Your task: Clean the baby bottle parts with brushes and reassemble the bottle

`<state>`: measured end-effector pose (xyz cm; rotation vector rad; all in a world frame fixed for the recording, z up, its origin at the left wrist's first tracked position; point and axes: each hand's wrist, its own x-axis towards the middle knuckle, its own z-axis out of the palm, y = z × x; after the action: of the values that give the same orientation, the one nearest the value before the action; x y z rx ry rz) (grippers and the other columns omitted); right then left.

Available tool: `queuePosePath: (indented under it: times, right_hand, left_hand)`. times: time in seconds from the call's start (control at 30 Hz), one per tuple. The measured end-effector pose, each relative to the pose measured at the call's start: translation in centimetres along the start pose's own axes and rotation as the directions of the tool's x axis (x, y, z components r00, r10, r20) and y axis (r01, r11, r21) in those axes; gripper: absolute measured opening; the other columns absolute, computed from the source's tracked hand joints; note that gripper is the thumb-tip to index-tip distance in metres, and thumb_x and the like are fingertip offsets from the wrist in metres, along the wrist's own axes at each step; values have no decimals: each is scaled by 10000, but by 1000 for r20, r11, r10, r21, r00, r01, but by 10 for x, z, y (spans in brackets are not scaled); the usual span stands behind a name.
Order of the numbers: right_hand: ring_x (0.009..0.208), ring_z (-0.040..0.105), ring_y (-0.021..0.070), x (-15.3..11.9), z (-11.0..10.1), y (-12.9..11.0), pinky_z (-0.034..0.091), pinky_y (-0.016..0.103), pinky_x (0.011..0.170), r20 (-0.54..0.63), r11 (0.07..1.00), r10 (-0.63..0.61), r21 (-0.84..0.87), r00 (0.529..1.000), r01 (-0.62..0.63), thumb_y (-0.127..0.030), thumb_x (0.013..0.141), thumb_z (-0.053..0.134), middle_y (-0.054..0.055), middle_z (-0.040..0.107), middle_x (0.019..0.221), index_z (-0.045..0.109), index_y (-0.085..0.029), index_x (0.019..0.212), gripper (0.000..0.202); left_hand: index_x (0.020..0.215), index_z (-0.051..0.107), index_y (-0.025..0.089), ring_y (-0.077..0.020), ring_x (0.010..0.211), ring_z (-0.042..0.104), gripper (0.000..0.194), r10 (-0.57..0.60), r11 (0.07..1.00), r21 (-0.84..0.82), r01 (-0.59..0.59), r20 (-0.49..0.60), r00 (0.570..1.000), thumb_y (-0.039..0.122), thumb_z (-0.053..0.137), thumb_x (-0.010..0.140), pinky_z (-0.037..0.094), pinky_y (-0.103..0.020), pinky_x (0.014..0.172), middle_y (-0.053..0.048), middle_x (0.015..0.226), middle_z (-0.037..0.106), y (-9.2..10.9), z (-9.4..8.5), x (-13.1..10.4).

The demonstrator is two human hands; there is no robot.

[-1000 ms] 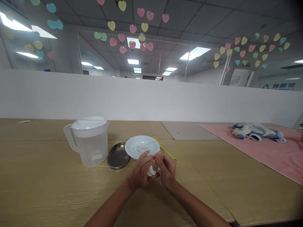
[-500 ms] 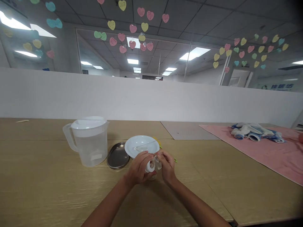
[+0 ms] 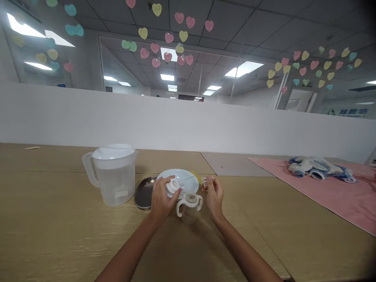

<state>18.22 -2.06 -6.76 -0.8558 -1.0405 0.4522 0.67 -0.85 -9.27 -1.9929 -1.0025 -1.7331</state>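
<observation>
A clear baby bottle (image 3: 188,215) with two white side handles stands upright on the table between my hands, its mouth uncovered. My left hand (image 3: 161,199) is closed on a white bottle collar (image 3: 172,186), held tilted just above and left of the bottle. To the right, my right hand (image 3: 215,195) pinches a small clear piece (image 3: 205,181); its kind is too small to make out. Behind the bottle sits a white plate (image 3: 189,181) with a thin stick-like item on it, partly covered by my left hand.
A lidded clear pitcher (image 3: 117,180) stands at the left, beside a round metal dish (image 3: 143,194). Something yellow (image 3: 195,176) shows behind the plate's right edge. On the right, blue-and-white items (image 3: 319,168) lie on a pink cloth (image 3: 311,192). A white wall (image 3: 176,121) runs behind the table.
My hands have moved apart from being together over the bottle. The left has shifted left with the collar, the right to the right and up with the clear piece. The bottle now shows between them.
</observation>
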Motion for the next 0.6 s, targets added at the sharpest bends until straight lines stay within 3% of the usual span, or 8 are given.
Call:
queuePosePath:
  times: [0.13, 0.23, 0.47, 0.6]
  right_hand:
    - [552, 489, 126, 12, -3, 27, 411, 237, 490, 89, 977, 111, -194, 990, -93, -507, 683, 614, 13, 565, 622, 622, -133, 718, 376]
    - [543, 508, 131, 15, -4, 42, 433, 257, 516, 98, 974, 148, -187, 984, -128, -479, 593, 684, 8, 574, 599, 628, -122, 737, 389]
    - [571, 538, 129, 16, -2, 52, 439, 258, 554, 148, 981, 163, -129, 975, -144, -406, 569, 715, 33, 638, 668, 583, -129, 848, 415]
    - [600, 543, 141, 17, -2, 56, 427, 260, 580, 229, 979, 183, -130, 956, -157, -428, 594, 693, 35, 630, 662, 589, -135, 746, 346]
  left_hand:
    - [990, 496, 178, -244, 919, 569, 302, -132, 989, 79, 122, 143, 981, 391, 565, 788, 416, -411, 815, -81, 996, 633, -9, 1, -1]
    - [990, 531, 173, -267, 974, 538, 330, -171, 979, 146, 144, 191, 967, 430, 556, 785, 395, -438, 839, -92, 1037, 615, -15, 4, -4]
    - [826, 664, 212, -326, 1070, 447, 287, -275, 931, 287, 224, 152, 949, 471, 555, 766, 311, -568, 879, -122, 1149, 554, -23, 15, -19]
    - [778, 704, 233, -361, 1140, 394, 248, -423, 885, 309, 350, 216, 880, 436, 564, 752, 290, -609, 878, -120, 1181, 537, -21, 15, -19]
